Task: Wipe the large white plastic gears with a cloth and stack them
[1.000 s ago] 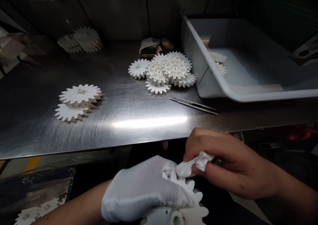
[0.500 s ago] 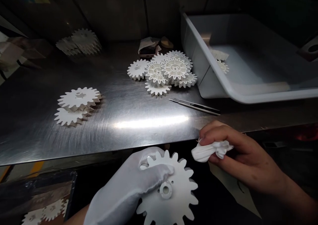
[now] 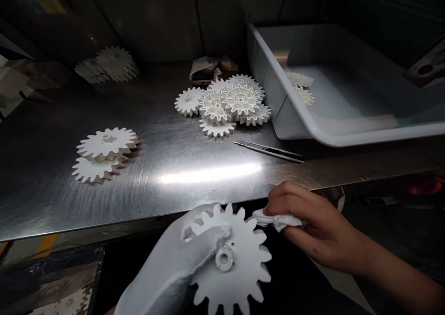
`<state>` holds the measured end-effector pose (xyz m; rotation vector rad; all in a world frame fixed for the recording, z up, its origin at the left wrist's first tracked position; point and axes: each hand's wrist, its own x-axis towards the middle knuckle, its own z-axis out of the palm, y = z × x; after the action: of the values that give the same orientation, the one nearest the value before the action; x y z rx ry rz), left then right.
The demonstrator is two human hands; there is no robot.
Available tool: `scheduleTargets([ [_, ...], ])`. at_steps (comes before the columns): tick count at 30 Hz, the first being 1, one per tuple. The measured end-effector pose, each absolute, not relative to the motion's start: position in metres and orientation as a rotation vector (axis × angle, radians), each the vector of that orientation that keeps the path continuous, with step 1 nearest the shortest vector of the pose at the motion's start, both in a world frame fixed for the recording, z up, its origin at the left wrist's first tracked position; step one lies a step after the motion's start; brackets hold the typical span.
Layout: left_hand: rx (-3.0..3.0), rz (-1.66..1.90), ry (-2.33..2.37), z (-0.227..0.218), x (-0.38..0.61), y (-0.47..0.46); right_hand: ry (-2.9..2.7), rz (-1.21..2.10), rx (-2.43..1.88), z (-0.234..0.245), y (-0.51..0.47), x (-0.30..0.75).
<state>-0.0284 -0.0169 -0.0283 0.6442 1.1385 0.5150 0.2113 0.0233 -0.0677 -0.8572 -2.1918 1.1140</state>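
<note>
On my feed, bright glare streaks the metal table [image 3: 156, 138], the back wall [image 3: 160, 22] sinks into gloom, and the edges look stretched.

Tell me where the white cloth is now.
In the head view, the white cloth is right of centre, pinched in the right hand, beside the upper-right teeth of the gear held by the gloved left hand.

Gear pair [image 3: 104, 150] stacked on surface [image 3: 156, 120], left. Gear pile [image 3: 239, 99] centre, tub [image 3: 347, 138] right; knife [image 3: 267, 151] before pile. Lone gear [image 3: 304, 95] inside tub, by left wall. Below surface, lower left: bin [image 3: 100, 261] holding gears [image 3: 69, 303]. Before near edge: held gear [image 3: 243, 268] in left hand [image 3: 181, 252], cloth [image 3: 274, 219] in right hand [image 3: 316, 229].
</note>
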Motion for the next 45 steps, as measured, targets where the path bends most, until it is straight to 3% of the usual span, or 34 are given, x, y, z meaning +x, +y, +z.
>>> scheduleTargets([
  [6, 0.719, 0.311, 1.115, -0.032, -0.028, -0.017, -1.828, 1.199, -0.896, -0.064, 0.02, 0.219],
  [17, 0.811, 0.252, 1.086, -0.033, -0.03, -0.02, -1.88, 1.325, -0.702, -0.053, 0.026, 0.203],
  [22, 0.888, 0.303, 1.136, -0.04, -0.03, -0.022, -1.984, 1.391, -0.54, -0.052, 0.027, 0.196],
  [28, 0.814, 0.287, 1.076, -0.032, -0.029, -0.022, -2.039, 1.246, -0.846, -0.059, 0.026, 0.205],
  [33, 0.719, 0.368, 1.03, -0.038, -0.03, -0.025, -2.004, 1.353, -0.712, -0.053, 0.018, 0.209],
  [37, 0.627, 0.482, 1.031, -0.04, -0.031, -0.028, -2.21, 1.214, -0.8, -0.056, 0.019, 0.21],
  [45, 0.412, 0.619, 1.097, -0.039, -0.03, -0.027, -1.973, 1.176, -0.926, -0.057, 0.016, 0.208],
])
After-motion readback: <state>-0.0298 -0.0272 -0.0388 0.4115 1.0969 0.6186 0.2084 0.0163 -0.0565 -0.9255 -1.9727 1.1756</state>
